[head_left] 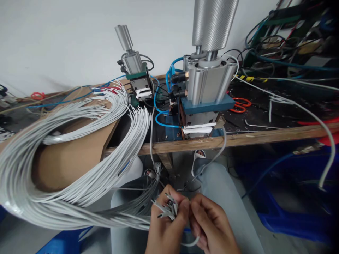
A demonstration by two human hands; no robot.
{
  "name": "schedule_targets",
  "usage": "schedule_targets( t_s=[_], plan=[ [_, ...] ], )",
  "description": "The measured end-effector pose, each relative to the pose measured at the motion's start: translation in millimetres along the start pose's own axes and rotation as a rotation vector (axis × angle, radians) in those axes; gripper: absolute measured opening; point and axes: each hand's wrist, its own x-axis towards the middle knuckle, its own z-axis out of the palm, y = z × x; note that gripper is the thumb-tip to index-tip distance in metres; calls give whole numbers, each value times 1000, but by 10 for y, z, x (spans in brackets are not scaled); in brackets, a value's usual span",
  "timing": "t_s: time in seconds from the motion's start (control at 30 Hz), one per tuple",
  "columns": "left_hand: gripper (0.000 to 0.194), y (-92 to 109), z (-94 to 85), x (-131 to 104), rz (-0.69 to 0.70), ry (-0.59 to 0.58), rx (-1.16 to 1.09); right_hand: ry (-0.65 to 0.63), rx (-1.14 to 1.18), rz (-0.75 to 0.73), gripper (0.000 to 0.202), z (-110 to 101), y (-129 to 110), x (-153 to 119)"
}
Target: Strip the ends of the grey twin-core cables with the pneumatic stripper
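Note:
My left hand [169, 229] is closed round a bunch of thin grey cables, whose cut ends [168, 209] stick up from the fist, some showing dark tips. Fingers pinched, my right hand [213, 222] meets the left thumb above my lap. A single grey cable [191, 243] curves below both hands into the right one; its tip is hidden by the fingers. The held cables run left into a big coiled bundle of grey cables [79, 197], which hangs over the table edge beside my leg.
A pneumatic press [203, 84] with blue hoses stands at the table's wooden edge [254, 137]; a similar press [135, 70] sits farther back. Cardboard [71, 158] lies under the coils. Orange-handled scissors [240, 105] rest behind the press. A blue stool [291, 218] is at right.

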Motion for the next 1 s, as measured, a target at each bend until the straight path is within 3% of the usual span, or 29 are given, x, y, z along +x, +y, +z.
schedule_targets(
  t_s=[0.2, 0.47, 0.57, 0.67, 0.77, 0.83, 0.93, 1.0],
  plan=[
    [42, -86, -25, -22, -6, 45, -44, 19, 133, 50, 47, 107, 50, 8],
    [33, 16, -114, 65, -20, -143, -7, -42, -51, 24, 49, -17, -37, 4],
    [22, 104, -149, 111, -11, -229, 139, -70, -217, -2, 50, -36, -128, -11],
    [14, 210, -170, 173, -45, -326, 296, -85, -516, -139, 48, -77, -249, -41],
    [13, 282, -177, 245, -110, -423, 374, -107, -873, -293, 38, -160, -356, -81],
    [14, 301, -178, 289, -154, -493, 412, -125, -1044, -301, 26, -227, -411, -104],
    [14, 302, -159, 321, -190, -591, 444, -142, -1118, -280, 21, -295, -451, -109],
    [13, 285, -123, 306, -163, -555, 418, -125, -1014, -283, 29, -298, -431, -89]
  ],
)
